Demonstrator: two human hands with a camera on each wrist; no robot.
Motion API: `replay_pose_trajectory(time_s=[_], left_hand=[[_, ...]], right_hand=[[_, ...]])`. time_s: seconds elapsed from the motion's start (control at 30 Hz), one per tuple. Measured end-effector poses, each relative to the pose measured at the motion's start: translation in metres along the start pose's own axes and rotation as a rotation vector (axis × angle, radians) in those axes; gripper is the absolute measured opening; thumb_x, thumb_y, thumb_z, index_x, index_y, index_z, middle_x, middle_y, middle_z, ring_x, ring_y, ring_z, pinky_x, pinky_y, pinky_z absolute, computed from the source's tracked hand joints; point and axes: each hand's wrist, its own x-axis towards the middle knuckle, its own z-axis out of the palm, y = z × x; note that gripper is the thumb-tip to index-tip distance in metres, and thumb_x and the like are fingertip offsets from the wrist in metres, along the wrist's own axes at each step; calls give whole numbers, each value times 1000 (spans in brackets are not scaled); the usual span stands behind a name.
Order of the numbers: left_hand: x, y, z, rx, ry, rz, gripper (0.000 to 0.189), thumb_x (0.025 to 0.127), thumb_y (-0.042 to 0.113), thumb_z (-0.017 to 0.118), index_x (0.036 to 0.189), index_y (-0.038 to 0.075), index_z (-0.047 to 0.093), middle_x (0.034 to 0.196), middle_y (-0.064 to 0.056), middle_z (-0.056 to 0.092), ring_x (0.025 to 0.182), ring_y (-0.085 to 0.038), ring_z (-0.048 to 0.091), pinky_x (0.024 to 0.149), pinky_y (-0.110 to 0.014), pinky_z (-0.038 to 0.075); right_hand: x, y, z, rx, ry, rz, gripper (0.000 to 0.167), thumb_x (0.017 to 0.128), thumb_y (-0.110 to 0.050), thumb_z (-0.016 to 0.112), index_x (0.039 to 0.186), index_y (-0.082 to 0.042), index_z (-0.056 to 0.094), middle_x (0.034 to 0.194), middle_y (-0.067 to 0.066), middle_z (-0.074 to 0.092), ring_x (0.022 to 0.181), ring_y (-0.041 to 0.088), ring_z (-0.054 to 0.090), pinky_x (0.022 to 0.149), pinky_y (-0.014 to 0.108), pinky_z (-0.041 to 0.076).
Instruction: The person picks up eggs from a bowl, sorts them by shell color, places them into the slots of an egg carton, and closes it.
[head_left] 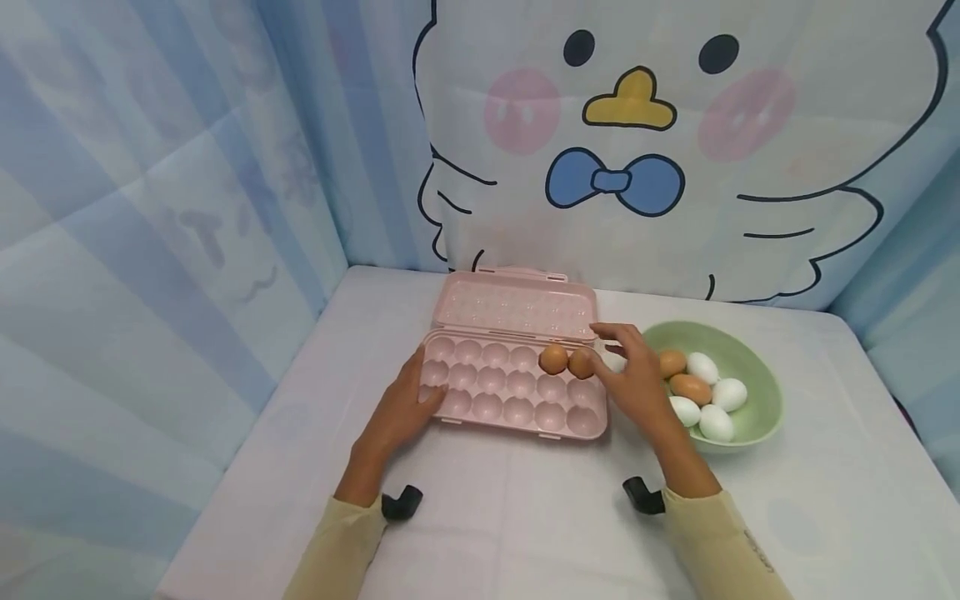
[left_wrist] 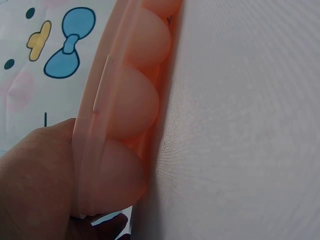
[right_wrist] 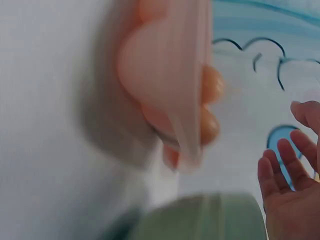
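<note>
A pink plastic egg box (head_left: 520, 408) lies open on the table, its lid (head_left: 517, 302) folded back. Two brown eggs (head_left: 553, 359) sit side by side at the right end of its back row; the other cups show bare. My left hand (head_left: 401, 407) grips the box's left end, thumb over the rim (left_wrist: 90, 150) and fingers round the side. Beside the box's right end is my right hand (head_left: 636, 379), overlapping the outer brown egg in the head view. The right wrist view shows this hand (right_wrist: 295, 175) with fingers spread and nothing in it.
Right of the box stands a green bowl (head_left: 767, 408) holding several white and brown eggs (head_left: 691, 388). A white cloth (head_left: 465, 508) covers the table. Curtains (head_left: 187, 250) hang at the left and right, and a cartoon-printed cloth (head_left: 622, 242) hangs behind.
</note>
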Motion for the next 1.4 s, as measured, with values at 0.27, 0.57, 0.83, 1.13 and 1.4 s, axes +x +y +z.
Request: replay_pose_trajectory(time_s=[0.27,0.57,0.83,1.13,1.4], left_hand=[[1,0,-2,-6,-8,6,86,103,43,55,168,14,6,171,-11,17,154,-32,21,121,-49,22],[3,1,-2,-26,6,24,87,102,38,57,168,12,7,171,-12,19,154,-32,22,121,-49,23],[2,2,0,-25,1,12,87,102,39,57,168,13,6,171,-12,18,154,-32,22,121,-50,23],[1,1,-2,-21,-5,-6,87,102,40,57,168,13,6,171,-12,17,154,-32,21,121,-49,22],[-1,5,-4,-19,-17,-17,87,102,39,57,167,11,6,171,-14,18,154,-33,21,122,-49,22]], right_hand=[[-13,9,-53,-50,51,156,43,100,-16,72,138,-1,60,133,15,60,120,36,61,91,13,48],[-25,25,-82,-167,-56,301,48,101,-22,69,139,4,56,134,25,57,120,43,58,97,44,52],[-34,40,-96,-202,-78,446,51,104,-23,64,142,8,52,137,32,55,121,52,57,97,60,48],[-29,42,-97,-248,-144,525,50,102,-18,65,140,11,52,137,34,55,123,50,53,99,60,44],[-27,46,-97,-333,-213,504,52,97,-17,70,134,16,54,120,34,61,109,48,56,94,60,44]])
